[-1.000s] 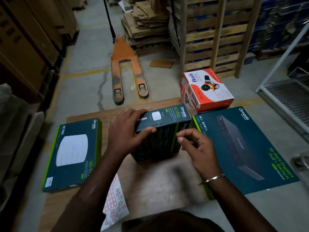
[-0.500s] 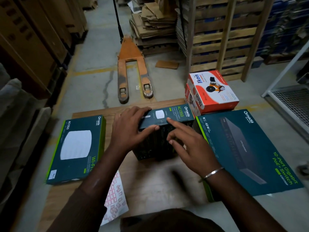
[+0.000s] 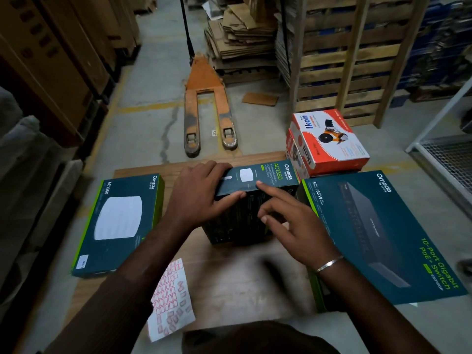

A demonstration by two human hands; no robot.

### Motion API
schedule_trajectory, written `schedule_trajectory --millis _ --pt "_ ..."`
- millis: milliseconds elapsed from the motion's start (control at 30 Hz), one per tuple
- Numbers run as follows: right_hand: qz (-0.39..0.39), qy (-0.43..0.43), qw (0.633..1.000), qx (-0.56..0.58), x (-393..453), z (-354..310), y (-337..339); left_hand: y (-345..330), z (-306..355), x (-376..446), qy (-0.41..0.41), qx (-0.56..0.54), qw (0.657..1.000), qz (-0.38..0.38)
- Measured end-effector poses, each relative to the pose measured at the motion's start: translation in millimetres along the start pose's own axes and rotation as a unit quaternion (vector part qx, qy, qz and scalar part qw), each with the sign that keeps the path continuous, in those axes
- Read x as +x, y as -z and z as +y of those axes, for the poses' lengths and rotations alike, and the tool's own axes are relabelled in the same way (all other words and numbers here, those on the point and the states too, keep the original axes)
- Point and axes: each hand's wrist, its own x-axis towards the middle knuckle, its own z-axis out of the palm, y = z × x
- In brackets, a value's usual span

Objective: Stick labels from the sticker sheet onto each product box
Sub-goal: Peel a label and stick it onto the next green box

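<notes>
Right hand [image 3: 293,226] has slid its straight forefinger onto the upright AC1350 box [image 3: 255,198]; left hand [image 3: 196,198] grips its top.

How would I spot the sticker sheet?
Start at the wooden board carrying the boxes. At its near edge, under the left forearm, lies the sticker sheet. It alone is thin white paper, gridded with small red-bordered labels.

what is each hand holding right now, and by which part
Left hand grips the upright AC1350 box at its top left end. Right hand holds nothing; its forefinger presses the box's top.
</notes>
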Motion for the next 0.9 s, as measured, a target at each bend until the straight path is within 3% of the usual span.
schedule_trajectory --millis 267,433,700,900 --pt "0.080 -0.018 0.994 0.075 16.1 -1.9 10.4 -2.9 -3.6 1.6 0.000 0.014 1.000 0.007" --pt "0.041 0.013 0.997 0.060 33.0 -4.0 13.5 -2.7 -1.7 0.8 0.009 0.019 1.000 0.015" --pt "-0.010 0.112 0.981 -0.159 57.7 -7.8 22.3 -5.3 -5.2 1.1 0.012 -0.001 1.000 0.013" --pt "-0.028 0.105 0.989 -0.104 63.9 -1.3 22.0 -6.5 -4.6 1.3 0.010 0.016 0.999 0.027"
